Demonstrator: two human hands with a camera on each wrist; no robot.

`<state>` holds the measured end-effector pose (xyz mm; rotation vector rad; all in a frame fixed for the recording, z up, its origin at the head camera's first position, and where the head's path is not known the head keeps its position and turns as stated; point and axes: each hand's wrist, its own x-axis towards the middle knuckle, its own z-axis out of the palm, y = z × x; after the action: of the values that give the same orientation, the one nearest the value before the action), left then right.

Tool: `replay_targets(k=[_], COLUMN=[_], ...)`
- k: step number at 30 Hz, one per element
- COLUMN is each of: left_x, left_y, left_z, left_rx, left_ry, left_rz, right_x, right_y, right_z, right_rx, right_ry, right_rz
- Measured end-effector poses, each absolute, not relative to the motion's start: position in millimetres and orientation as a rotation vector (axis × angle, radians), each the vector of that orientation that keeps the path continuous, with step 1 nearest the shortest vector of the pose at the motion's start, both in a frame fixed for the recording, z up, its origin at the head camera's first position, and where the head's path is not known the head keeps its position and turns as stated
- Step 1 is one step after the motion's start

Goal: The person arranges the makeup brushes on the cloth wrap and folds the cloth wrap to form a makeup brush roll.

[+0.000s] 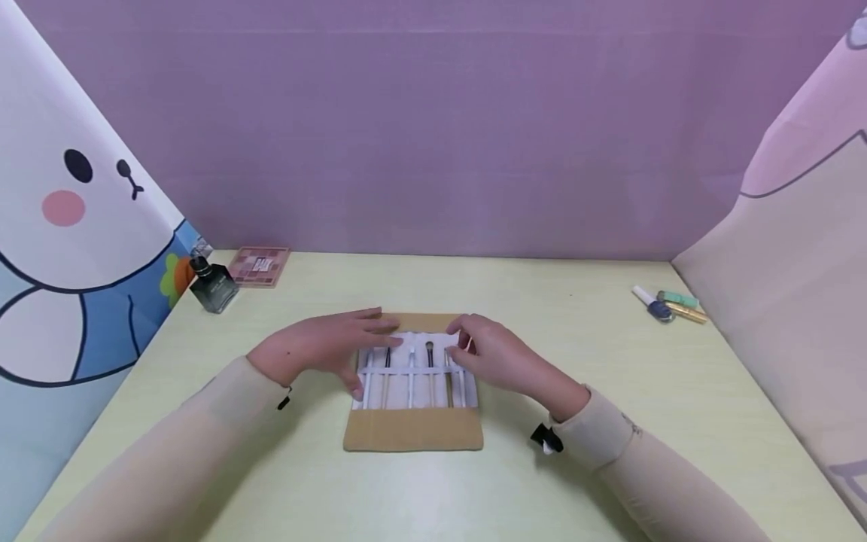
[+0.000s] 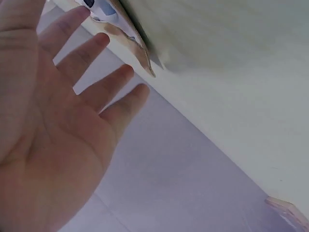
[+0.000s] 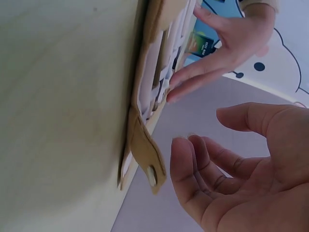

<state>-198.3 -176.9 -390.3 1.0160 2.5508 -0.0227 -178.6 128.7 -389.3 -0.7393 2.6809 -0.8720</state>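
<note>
A tan brush case [image 1: 413,429] lies unfolded on the table, its white lining holding several makeup brushes [image 1: 430,369] under a pale elastic band [image 1: 400,370]. My left hand [image 1: 332,342] spreads over the case's upper left, thumb by its left edge; in the left wrist view its palm and parted fingers hold nothing. Over the upper right side is my right hand [image 1: 491,350]. The right wrist view shows that hand's fingers loosely bent, thumb apart, with no object between them. A tan flap with a snap [image 3: 152,174] sticks out from the case there.
At the back left stand a dark glass perfume bottle [image 1: 215,287] and a pink checked palette [image 1: 260,266]. Small cosmetic tubes and bottles, one green [image 1: 677,299] and one gold [image 1: 687,312], lie at the right. A purple cloth [image 1: 433,150] hangs behind the table.
</note>
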Motion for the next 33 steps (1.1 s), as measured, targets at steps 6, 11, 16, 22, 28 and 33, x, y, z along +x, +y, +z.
replay_targets(k=[6,11,16,22,28,33], left_x=[-207.9,-211.1,-211.5,-208.4,-198.8,-190.1], left_y=[-170.0,-169.8,-171.5,-172.0,-165.6,-157.5], left_z=[-389.6,-391.1,-393.6,-397.7,-400.8,-401.4], left_rx=[1.072,1.028,1.021,0.987,0.909,0.813], left_ry=[2.475,2.445,2.451,2.489,2.57,2.64], left_rz=[-0.074,-0.052,-0.014,0.046,0.1,0.102], right_x=[-175.7,-174.3,-173.7,-171.5,-168.0,-164.7], right_y=[126.3,124.7,123.9,123.2,122.5,121.2], right_z=[-391.5,-392.6,-392.3,-390.5,-390.4,-389.1], right_rx=[-0.77,-0.782,-0.771,-0.756,-0.768,-0.788], right_ry=[2.672,2.658,2.661,2.66,2.704,2.729], right_rz=[-0.883,-0.893,-0.886,-0.892,-0.879,-0.862])
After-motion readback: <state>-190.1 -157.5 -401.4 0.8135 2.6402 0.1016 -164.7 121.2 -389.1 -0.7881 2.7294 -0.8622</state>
